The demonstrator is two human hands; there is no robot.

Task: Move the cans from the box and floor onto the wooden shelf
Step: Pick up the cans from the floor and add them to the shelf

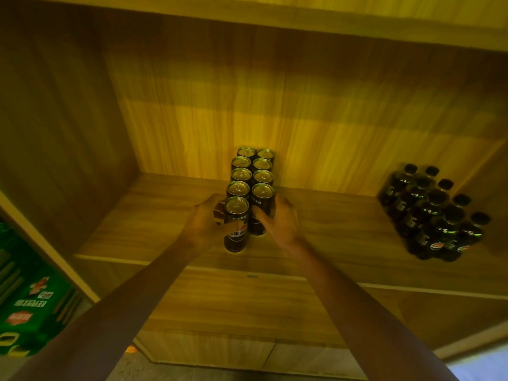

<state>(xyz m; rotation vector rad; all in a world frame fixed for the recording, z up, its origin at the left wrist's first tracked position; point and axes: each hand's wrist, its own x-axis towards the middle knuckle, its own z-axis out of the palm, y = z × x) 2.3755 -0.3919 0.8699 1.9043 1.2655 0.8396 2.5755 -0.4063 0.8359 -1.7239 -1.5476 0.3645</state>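
Several black cans with silver tops (252, 171) stand in two rows on the wooden shelf (316, 232), running back toward its rear wall. My left hand (204, 222) is wrapped around the nearest can of the left row (236, 224), which stands upright on the shelf. My right hand (280, 220) grips the nearest can of the right row (261, 207) from its right side. Both cans touch the cans behind them. The box and the floor cans are out of view.
A shrink-wrapped pack of dark bottles (434, 213) stands on the shelf at the right. Green cartons (30, 303) sit low at the left, beyond the shelf's side panel. Below the shelf front are cabinet panels (233, 312) and a strip of floor.
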